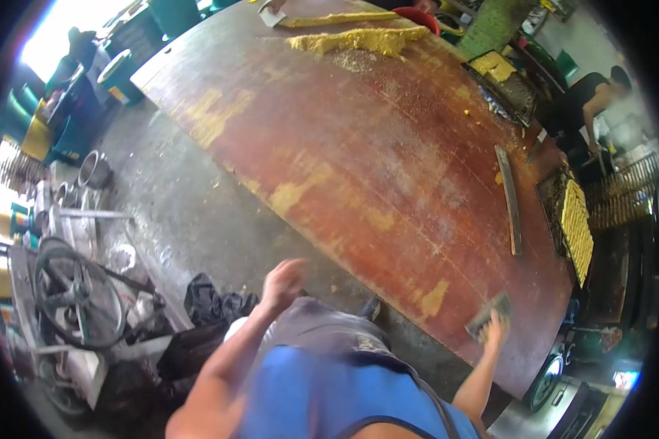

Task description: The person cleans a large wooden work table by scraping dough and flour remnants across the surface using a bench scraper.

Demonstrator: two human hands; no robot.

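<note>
My right hand [496,329] grips a flat, greyish bench scraper [485,316], its blade at the surface of the large reddish-brown table [359,168] near the right end. Off the table's near edge, in front of my body, my left hand [284,284] hangs with its fingers loosely curled in. No object shows in it, though it is slightly blurred. At the far end lie a ridge of yellow crumbly mixture [359,42] and a longer yellow strip [337,20]. Another person's hand [273,6] is beside that strip with a pale flat tool [272,17].
A wooden bar [509,199] lies on the table's right part. Trays of yellow pieces [577,227] stand along the right edge, near a bending person [597,102]. A red bowl [419,19] sits at the far end. Machinery with a spoked wheel [79,296] stands left.
</note>
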